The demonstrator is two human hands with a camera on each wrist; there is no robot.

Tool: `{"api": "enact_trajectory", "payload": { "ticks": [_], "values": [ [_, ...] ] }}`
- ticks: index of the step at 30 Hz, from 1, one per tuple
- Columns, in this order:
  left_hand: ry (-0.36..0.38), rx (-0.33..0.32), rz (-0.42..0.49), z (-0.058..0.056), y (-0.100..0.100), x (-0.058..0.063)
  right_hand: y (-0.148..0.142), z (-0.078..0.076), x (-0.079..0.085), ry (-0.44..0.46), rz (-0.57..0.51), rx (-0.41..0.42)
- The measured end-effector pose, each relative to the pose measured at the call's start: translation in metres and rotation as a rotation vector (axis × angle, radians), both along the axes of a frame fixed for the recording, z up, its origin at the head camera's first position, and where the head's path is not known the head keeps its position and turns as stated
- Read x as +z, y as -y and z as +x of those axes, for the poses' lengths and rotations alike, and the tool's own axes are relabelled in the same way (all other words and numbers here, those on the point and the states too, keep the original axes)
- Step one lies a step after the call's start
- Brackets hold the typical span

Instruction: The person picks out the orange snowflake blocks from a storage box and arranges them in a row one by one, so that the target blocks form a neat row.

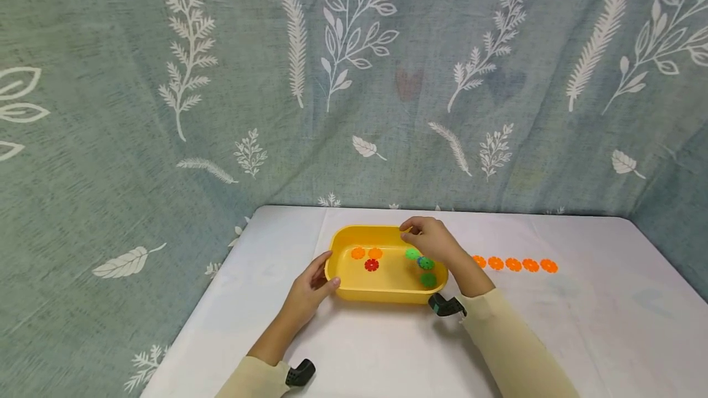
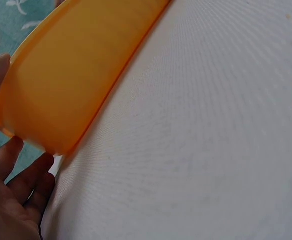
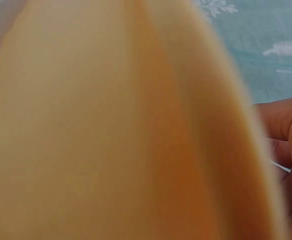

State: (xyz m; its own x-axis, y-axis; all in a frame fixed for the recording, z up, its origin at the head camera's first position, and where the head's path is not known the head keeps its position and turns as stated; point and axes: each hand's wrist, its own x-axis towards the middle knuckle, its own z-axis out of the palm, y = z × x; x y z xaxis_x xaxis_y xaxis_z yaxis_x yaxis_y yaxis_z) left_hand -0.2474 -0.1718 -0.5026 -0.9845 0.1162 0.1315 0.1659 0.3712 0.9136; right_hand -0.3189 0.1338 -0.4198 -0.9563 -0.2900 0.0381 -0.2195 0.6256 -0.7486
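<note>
A shallow yellow tub (image 1: 381,295) stands on the white table. My left hand (image 1: 306,292) holds its left end, thumb at the front rim and fingers along the side; the left wrist view shows these fingers (image 2: 30,177) against the wall. Over the tub's back right part is my right hand (image 1: 434,241), fingers bent and tips near the back rim. Whether it pinches anything is hidden, and the tub wall (image 3: 85,125) blocks much of the right wrist view. Inside lie two orange discs (image 1: 358,253), a red disc (image 1: 372,265), green discs (image 1: 428,279) and a partly covered blue one.
Right of the tub, a row of several notched orange discs (image 1: 513,265) lies on the white tablecloth (image 1: 608,318), its left end close to my right forearm. A leaf-patterned curtain (image 1: 387,158) hangs behind the table. Each wrist wears a small black device (image 1: 301,373).
</note>
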Motion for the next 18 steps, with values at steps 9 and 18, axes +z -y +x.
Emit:
{"api": "enact_trajectory", "payload": {
  "ticks": [9, 18],
  "values": [
    [-0.005, -0.002, -0.003, 0.001, 0.001, 0.000, 0.033, 0.000, -0.008, 0.026, 0.023, 0.081],
    [-0.016, -0.017, 0.000, 0.000, 0.003, 0.001, 0.049, 0.001, -0.018, 0.066, 0.013, 0.112]
  ]
}}
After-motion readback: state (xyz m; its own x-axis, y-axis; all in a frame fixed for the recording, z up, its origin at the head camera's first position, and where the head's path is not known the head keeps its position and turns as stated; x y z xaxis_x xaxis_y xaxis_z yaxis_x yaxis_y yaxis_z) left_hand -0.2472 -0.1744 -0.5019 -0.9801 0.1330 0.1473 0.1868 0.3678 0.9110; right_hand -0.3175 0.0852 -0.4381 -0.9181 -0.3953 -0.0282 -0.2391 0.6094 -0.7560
